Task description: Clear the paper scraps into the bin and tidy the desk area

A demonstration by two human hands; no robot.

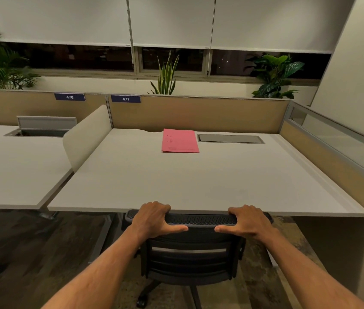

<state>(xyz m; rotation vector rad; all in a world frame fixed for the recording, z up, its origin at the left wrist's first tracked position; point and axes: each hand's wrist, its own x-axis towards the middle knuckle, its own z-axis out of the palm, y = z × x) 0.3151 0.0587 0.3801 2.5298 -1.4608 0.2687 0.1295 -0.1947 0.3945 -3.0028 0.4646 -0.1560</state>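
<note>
- My left hand (154, 219) and right hand (249, 220) grip the chair (195, 253) backrest, fingers curled over its top edge.
- A pink folder (179, 141) lies on the surface (176, 181).

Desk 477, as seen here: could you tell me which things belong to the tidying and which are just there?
Part of the job: office chair, gripped by left hand and right hand; desk; pink folder.
Just there: snake plant, neighbouring desk.
</note>
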